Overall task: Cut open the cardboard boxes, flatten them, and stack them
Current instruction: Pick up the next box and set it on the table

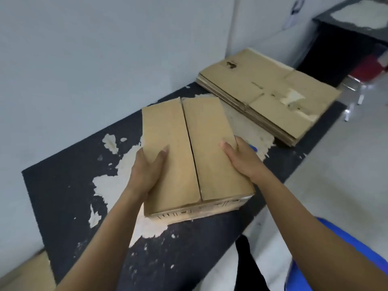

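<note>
A closed brown cardboard box (197, 156) stands on the black table (63, 185), its two top flaps meeting along a seam down the middle. My left hand (147, 171) holds its left side, thumb lying on the left flap and fingers hidden down the side wall. My right hand (241, 158) holds the right side the same way, thumb on the right flap. A stack of flattened cardboard boxes (266, 95) lies at the far right end of the table. A small blue object (253, 147) peeks out just behind my right hand.
The table's black top is worn, with pale peeled patches. A grey wall runs along its far side. Another black table (344, 49) stands beyond the stack, with a red chair (365, 74) near it. More cardboard (27, 274) shows at the lower left.
</note>
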